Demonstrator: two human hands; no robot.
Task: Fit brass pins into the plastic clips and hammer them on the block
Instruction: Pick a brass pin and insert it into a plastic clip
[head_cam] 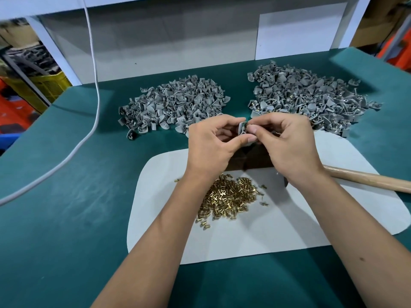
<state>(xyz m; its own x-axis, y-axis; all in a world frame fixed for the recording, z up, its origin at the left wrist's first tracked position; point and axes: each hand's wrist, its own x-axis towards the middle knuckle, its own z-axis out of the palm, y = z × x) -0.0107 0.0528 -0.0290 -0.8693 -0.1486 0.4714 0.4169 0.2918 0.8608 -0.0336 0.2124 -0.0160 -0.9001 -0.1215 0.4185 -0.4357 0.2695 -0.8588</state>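
Both hands meet just above the dark block (255, 160), which sits directly beneath them on the pale mat (289, 218). The left hand (211, 143) pinches a grey clip (242, 129) upright between thumb and fingers; the right hand (287, 141) closes its fingertips against the clip's top, likely pressing in a pin too small to make out. The block lies straight down, and the hammer handle (367, 180) lies nearer the right hand. Loose brass pins (231, 196) sit close to the wrists.

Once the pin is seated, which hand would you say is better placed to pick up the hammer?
Probably the right hand: the hammer handle lies just beside its wrist, while the left hand holds the clip.
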